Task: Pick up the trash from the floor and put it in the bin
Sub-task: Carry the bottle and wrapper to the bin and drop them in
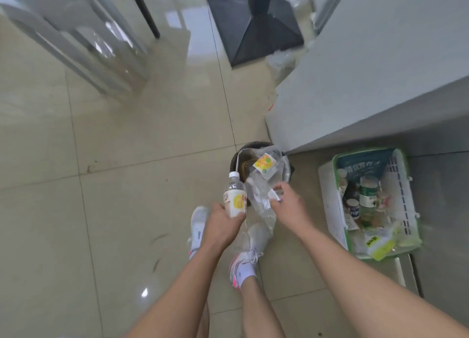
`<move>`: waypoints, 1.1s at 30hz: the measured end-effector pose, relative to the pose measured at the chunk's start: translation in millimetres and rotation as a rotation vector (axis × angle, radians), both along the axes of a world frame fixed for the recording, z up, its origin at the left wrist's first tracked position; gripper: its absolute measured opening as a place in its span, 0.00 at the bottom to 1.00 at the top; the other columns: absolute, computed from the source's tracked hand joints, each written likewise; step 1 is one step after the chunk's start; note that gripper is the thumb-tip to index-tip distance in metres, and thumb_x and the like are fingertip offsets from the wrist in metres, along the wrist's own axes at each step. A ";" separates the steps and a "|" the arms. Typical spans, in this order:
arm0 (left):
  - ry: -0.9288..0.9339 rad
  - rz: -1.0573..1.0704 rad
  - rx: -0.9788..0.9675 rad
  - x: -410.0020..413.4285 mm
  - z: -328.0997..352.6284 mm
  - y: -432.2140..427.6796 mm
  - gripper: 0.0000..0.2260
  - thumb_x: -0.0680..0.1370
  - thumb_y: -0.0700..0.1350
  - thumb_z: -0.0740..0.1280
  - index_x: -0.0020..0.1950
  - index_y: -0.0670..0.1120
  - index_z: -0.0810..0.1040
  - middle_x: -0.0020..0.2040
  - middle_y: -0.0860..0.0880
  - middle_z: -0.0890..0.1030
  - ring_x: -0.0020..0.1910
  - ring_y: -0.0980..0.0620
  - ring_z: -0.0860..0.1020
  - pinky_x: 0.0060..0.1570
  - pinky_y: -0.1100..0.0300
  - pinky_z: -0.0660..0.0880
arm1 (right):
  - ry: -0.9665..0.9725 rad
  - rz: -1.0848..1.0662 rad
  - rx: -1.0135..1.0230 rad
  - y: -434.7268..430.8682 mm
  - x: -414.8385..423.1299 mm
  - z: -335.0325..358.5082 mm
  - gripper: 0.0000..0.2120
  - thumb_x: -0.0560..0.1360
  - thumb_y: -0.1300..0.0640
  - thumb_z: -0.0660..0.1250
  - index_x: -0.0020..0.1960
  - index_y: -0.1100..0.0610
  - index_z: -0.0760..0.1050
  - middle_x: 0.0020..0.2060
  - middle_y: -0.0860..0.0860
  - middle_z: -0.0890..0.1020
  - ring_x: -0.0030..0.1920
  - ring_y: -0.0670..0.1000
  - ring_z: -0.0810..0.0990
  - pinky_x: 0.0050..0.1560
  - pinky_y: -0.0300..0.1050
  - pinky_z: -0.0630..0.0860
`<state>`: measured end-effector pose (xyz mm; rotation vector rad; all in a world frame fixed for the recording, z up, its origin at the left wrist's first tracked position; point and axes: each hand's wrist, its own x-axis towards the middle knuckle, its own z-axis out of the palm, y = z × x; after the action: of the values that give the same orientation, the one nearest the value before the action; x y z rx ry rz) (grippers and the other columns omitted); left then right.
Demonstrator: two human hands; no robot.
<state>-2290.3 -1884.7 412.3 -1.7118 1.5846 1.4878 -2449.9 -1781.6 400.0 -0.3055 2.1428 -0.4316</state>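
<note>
Head view: left hand (224,223) grips a bottle (235,202), right hand (288,204) pinches crumpled clear plastic (258,198), both near the black bin (253,144).

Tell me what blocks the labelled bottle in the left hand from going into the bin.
Nothing stands between the labelled bottle and the rim of the bin. The crumpled clear plastic held by the right hand crowds the opening beside it, and a yellow packet lies on top inside.
</note>
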 end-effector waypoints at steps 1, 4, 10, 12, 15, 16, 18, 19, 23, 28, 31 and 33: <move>0.012 0.017 0.010 -2.9 -19.0 -3.3 0.20 0.74 0.53 0.71 0.61 0.46 0.70 0.49 0.49 0.82 0.43 0.53 0.81 0.36 0.57 0.73 | 0.008 -0.009 -0.008 -10.2 -4.0 -19.9 0.12 0.77 0.61 0.67 0.60 0.52 0.76 0.44 0.51 0.82 0.46 0.56 0.81 0.46 0.49 0.77; 0.055 0.072 0.050 -7.5 -67.3 -11.5 0.25 0.75 0.54 0.73 0.67 0.47 0.71 0.51 0.49 0.84 0.49 0.48 0.84 0.51 0.50 0.80 | 0.051 -0.049 -0.020 -35.4 -12.0 -72.0 0.12 0.78 0.60 0.67 0.61 0.53 0.77 0.49 0.54 0.84 0.46 0.55 0.82 0.49 0.51 0.79; 0.144 -0.100 -0.067 -26.3 -108.6 -29.9 0.18 0.74 0.58 0.70 0.63 0.57 0.79 0.41 0.56 0.84 0.41 0.55 0.83 0.38 0.59 0.76 | -0.007 -0.196 -0.051 -58.3 -5.6 -125.4 0.20 0.80 0.61 0.66 0.70 0.51 0.77 0.55 0.56 0.84 0.50 0.57 0.84 0.55 0.58 0.82; 0.134 -0.182 -0.109 -38.6 -118.4 -38.3 0.15 0.75 0.57 0.69 0.59 0.55 0.81 0.37 0.54 0.83 0.39 0.51 0.81 0.35 0.58 0.73 | -0.045 -0.209 -0.049 -62.7 -6.3 -136.9 0.21 0.81 0.62 0.64 0.71 0.50 0.76 0.57 0.54 0.84 0.52 0.57 0.85 0.56 0.55 0.82; 0.039 -0.297 -0.113 -60.4 -140.0 -53.5 0.14 0.76 0.55 0.68 0.56 0.48 0.83 0.44 0.46 0.85 0.47 0.42 0.81 0.41 0.54 0.75 | -0.137 -0.149 0.013 -73.1 -14.6 -151.4 0.24 0.74 0.64 0.62 0.64 0.44 0.82 0.44 0.47 0.86 0.47 0.53 0.83 0.42 0.39 0.77; 0.001 -0.322 -0.088 -67.5 -148.5 -58.5 0.15 0.76 0.55 0.68 0.54 0.46 0.83 0.45 0.44 0.84 0.48 0.40 0.81 0.41 0.54 0.74 | -0.179 -0.129 0.042 -75.9 -19.0 -156.9 0.25 0.70 0.65 0.62 0.60 0.44 0.83 0.39 0.45 0.84 0.45 0.53 0.82 0.40 0.38 0.76; -0.059 -0.352 -0.033 -78.7 -164.0 -65.2 0.14 0.74 0.54 0.68 0.50 0.44 0.82 0.42 0.45 0.82 0.46 0.40 0.80 0.34 0.56 0.69 | -0.268 -0.103 0.062 -79.7 -28.1 -168.5 0.27 0.65 0.68 0.62 0.57 0.47 0.84 0.38 0.49 0.84 0.46 0.58 0.83 0.47 0.46 0.81; -0.086 -0.343 -0.013 -82.8 -171.9 -67.6 0.13 0.73 0.54 0.69 0.49 0.45 0.81 0.40 0.46 0.80 0.44 0.40 0.80 0.32 0.58 0.66 | -0.293 -0.083 0.058 -81.3 -32.4 -174.8 0.27 0.66 0.70 0.62 0.58 0.50 0.84 0.43 0.53 0.85 0.51 0.61 0.83 0.54 0.54 0.83; -0.108 -0.076 0.152 -93.6 -202.8 -74.0 0.10 0.71 0.49 0.74 0.41 0.44 0.78 0.39 0.45 0.81 0.44 0.42 0.84 0.37 0.59 0.75 | -0.271 0.102 0.111 -88.8 -41.8 -195.9 0.30 0.72 0.70 0.64 0.71 0.50 0.78 0.63 0.57 0.82 0.56 0.57 0.83 0.61 0.56 0.80; -0.084 0.025 0.264 -110.3 -236.8 -72.3 0.08 0.73 0.42 0.74 0.47 0.39 0.82 0.45 0.42 0.82 0.47 0.44 0.84 0.49 0.53 0.80 | -0.194 0.114 0.132 -86.2 -40.3 -200.5 0.21 0.82 0.56 0.59 0.72 0.47 0.77 0.72 0.51 0.77 0.69 0.56 0.77 0.69 0.49 0.73; -0.128 -0.017 0.248 -113.5 -244.6 -61.0 0.10 0.71 0.46 0.76 0.39 0.42 0.78 0.52 0.38 0.86 0.53 0.43 0.86 0.47 0.56 0.80 | -0.132 0.112 0.111 -72.5 -41.8 -192.8 0.19 0.82 0.52 0.59 0.70 0.43 0.78 0.69 0.50 0.79 0.63 0.54 0.81 0.57 0.41 0.77; -0.124 0.014 0.233 -112.3 -240.8 -55.6 0.16 0.70 0.51 0.77 0.48 0.42 0.80 0.54 0.38 0.85 0.54 0.42 0.85 0.55 0.48 0.83 | -0.096 0.101 0.090 -62.7 -40.3 -183.1 0.18 0.82 0.52 0.59 0.68 0.42 0.79 0.63 0.50 0.83 0.51 0.53 0.86 0.50 0.43 0.82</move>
<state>-2402.6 -1940.3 171.4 -1.6508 1.2850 1.4771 -2490.3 -1844.3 216.9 -0.3340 2.0361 -0.2851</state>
